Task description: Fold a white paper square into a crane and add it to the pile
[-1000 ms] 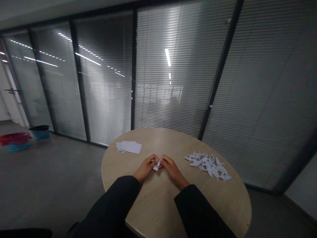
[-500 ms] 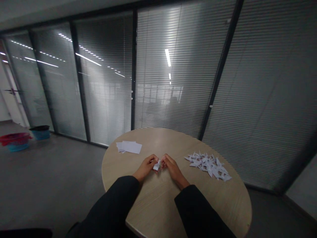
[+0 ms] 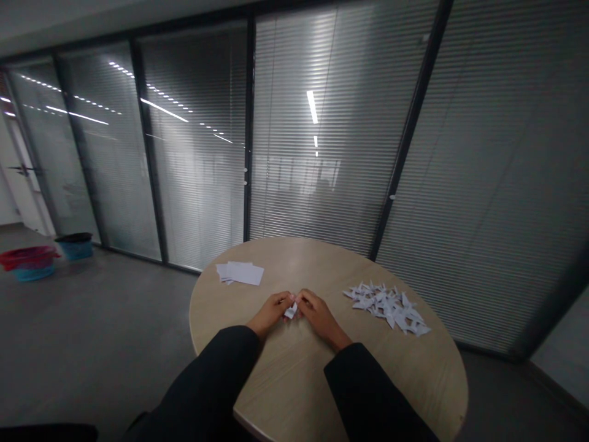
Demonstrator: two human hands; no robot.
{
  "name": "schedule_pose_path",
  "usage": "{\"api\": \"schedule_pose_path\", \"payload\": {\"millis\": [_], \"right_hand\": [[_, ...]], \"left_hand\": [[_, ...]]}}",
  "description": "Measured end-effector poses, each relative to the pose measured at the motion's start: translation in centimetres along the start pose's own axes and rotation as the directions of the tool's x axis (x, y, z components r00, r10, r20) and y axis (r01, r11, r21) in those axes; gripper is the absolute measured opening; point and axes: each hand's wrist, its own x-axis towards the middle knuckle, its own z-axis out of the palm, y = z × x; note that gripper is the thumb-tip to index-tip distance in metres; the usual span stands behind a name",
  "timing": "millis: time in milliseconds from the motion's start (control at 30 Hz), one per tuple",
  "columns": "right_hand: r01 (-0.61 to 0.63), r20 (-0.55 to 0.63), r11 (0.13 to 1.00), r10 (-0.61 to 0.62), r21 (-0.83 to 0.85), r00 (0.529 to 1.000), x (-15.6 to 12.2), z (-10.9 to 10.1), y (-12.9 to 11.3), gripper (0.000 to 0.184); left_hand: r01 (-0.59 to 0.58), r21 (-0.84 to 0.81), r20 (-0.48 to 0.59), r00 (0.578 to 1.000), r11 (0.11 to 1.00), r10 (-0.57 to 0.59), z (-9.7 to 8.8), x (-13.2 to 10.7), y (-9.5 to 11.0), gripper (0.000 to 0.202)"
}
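Over the desk (image 3: pixel 285 383), my left fingers (image 3: pixel 284 300) pinch a small folded paper (image 3: pixel 291 312), and my right fingers (image 3: pixel 306 297) seem to pinch its far edge, so an uneven tug could skew or tear it.

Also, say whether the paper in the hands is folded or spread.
Folded: the paper shows small and angular between left hand and right hand, which partly hide it.
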Motion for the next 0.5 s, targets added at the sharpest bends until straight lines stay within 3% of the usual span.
{"api": "schedule_pose_path", "payload": {"millis": [267,500], "right_hand": [[0.024,-0.084,0.998,-0.029,-0.054,0.996,0.04,-0.4,-0.16,0.019],[0.035,-0.143,0.997,-0.044,-0.064,0.989,0.23,-0.38,0.58,0.018]], "left_hand": [[0.102,-0.178,0.058,0.994,0.979,-0.093,-0.04,-0.16,0.21,0.04],[0.121,-0.115,0.014,0.993,0.986,-0.121,-0.23,-0.46,0.41,0.029]]}}
